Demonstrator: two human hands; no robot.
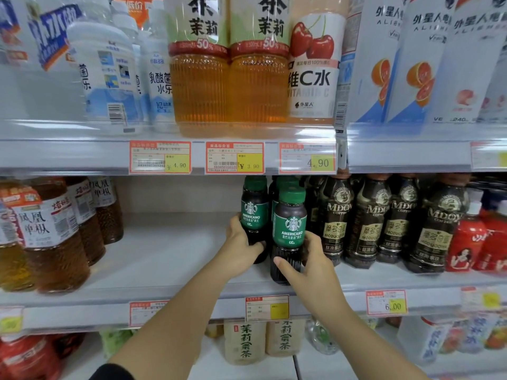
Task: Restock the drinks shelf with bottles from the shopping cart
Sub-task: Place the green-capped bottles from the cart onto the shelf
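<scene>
The front coffee bottle (289,237) stands near the front edge of the middle shelf (164,270), just right of the picture's centre. It is short and dark, with a green cap, a green band reading Americano and a ribbed lower body. The right hand (310,266) wraps that lower body, thumb across the front. At eleven o'clock of it, a little deeper in, the second coffee bottle (253,215) of the same kind is gripped low by the left hand (241,248). More green caps show behind them.

The step looks like placing: both bottles seem to be down on the shelf and being lined up in their row. Next, I judge, the hands must let go without tipping them, then fetch more; the cart is out of view.

At three o'clock, close beside, stand tall dark bottles (367,220). At nine o'clock, well apart, are tea bottles (55,237).
</scene>
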